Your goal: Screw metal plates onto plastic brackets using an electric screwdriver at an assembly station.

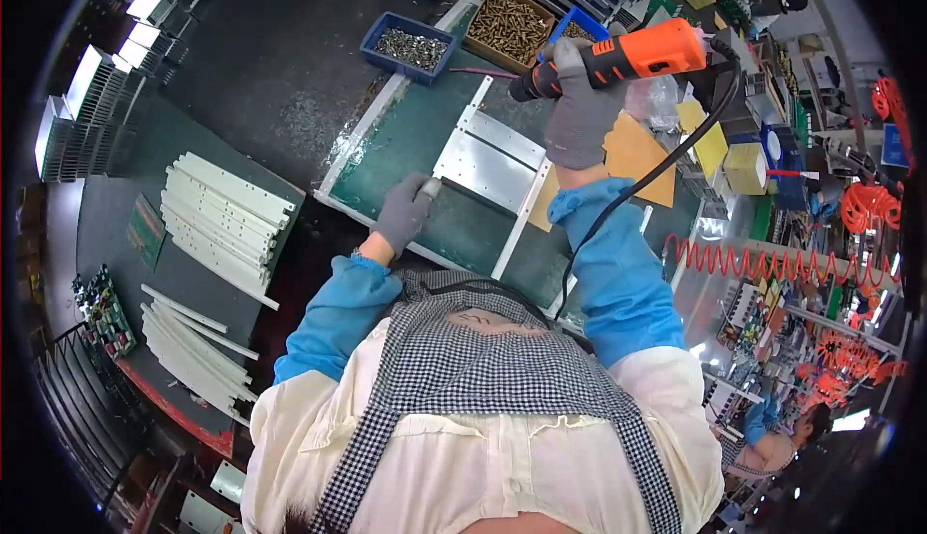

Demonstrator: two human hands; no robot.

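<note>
My right grip (582, 114) is closed around the orange power driver (647, 52), raised at far right, presumably keeping the metal panel (485, 164) accessible on the bench (372, 172). My left grip (406, 211), loosely curled, meets the panel's near-left corner, perhaps steadying it; I cannot tell whether it pinches.

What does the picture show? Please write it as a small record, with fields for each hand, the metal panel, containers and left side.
Left hand: gloved, beside the metal panel; contact unclear
Right hand: gloved, gripping an orange-black power tool
Metal panel: lying on the green worktop
Containers: blue bin with silvery parts; brown box with brass-coloured pieces
Left side: white strips, in two groups
</note>
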